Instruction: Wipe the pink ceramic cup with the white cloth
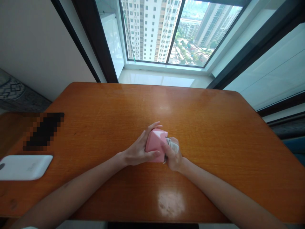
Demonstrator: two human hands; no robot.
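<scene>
A small pink box-like object with angled, glossy faces is held between my two hands over the middle of the table. My left hand wraps its left side, thumb across the near face and fingers over the far edge. On the right side, my right hand grips a crumpled pale grey cloth against the object, its thumb reaching onto the pink surface. Part of the cloth is hidden behind my right fingers. What exactly the pink object is, I cannot tell.
The wooden table spans the view. At its left lie a white rounded flat object and a dark, pixelated patch. Beyond the far edge stands a window with dark frames. Patterned fabric shows at far left.
</scene>
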